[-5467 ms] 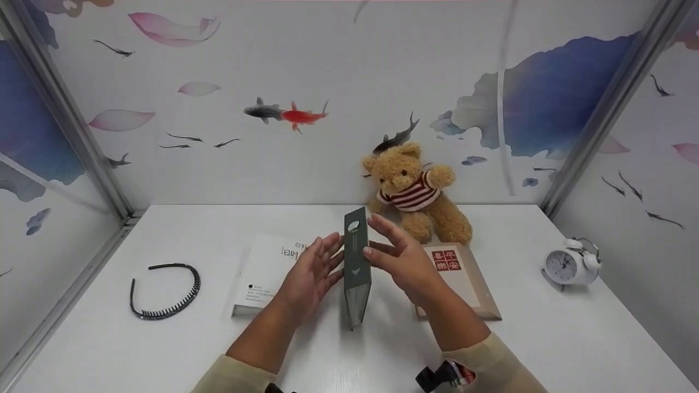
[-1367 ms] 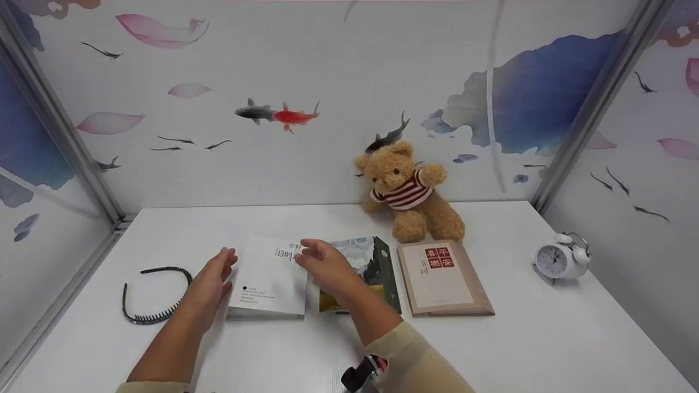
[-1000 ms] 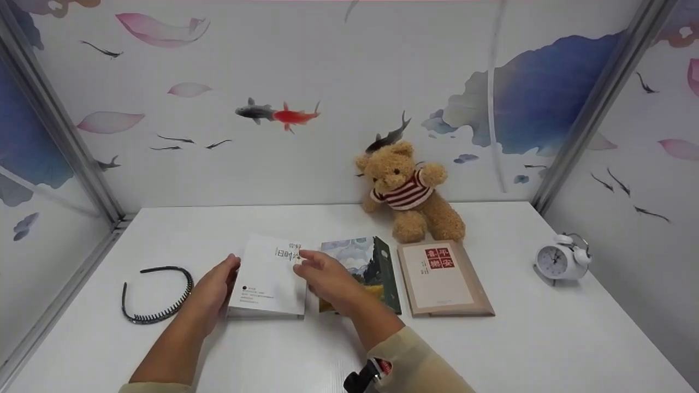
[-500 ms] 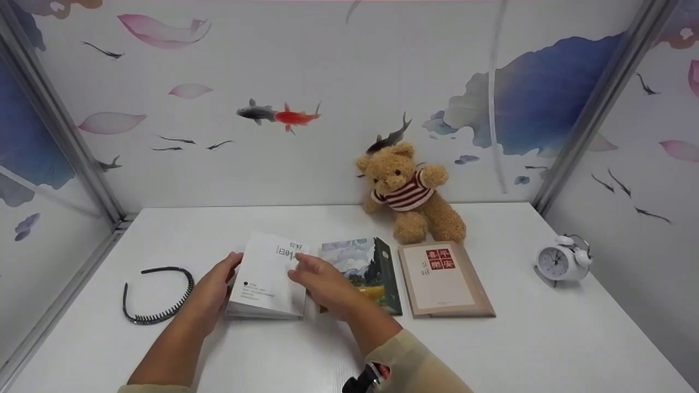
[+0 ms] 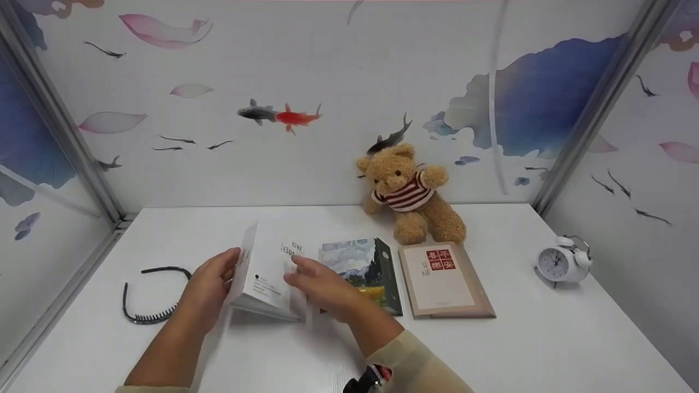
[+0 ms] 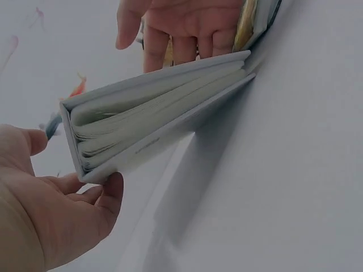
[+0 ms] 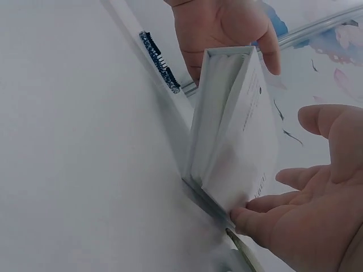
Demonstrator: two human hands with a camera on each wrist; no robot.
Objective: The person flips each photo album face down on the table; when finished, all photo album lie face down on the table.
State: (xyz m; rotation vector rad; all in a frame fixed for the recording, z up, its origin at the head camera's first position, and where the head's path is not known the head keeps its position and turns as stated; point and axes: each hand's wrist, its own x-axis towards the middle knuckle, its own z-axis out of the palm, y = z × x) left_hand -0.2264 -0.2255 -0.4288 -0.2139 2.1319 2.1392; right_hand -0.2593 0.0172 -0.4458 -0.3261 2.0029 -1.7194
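A thick white book (image 5: 267, 273) is tilted in the head view, its left, spine side raised off the white table. At that spine is my left hand (image 5: 210, 286), fingers bent under its lower edge in the left wrist view, where the pages (image 6: 153, 107) show between the covers. The thumb stands off from the spine there. My right hand (image 5: 325, 286) is at the opposite edge of the book; in the right wrist view its fingertips (image 7: 244, 218) touch the cover's edge and the thumb is spread away.
Right of the white book lie a green book with a painted cover (image 5: 349, 265) and a beige book (image 5: 442, 289). A teddy bear (image 5: 407, 196) sits behind them against the wall. A white alarm clock (image 5: 562, 259) stands far right, a black toothed headband (image 5: 150, 318) far left.
Earlier, both hands were at the green book standing upright; it now lies on the table. Over the last second the white book's left side has risen with my left hand, tilting it rightward.
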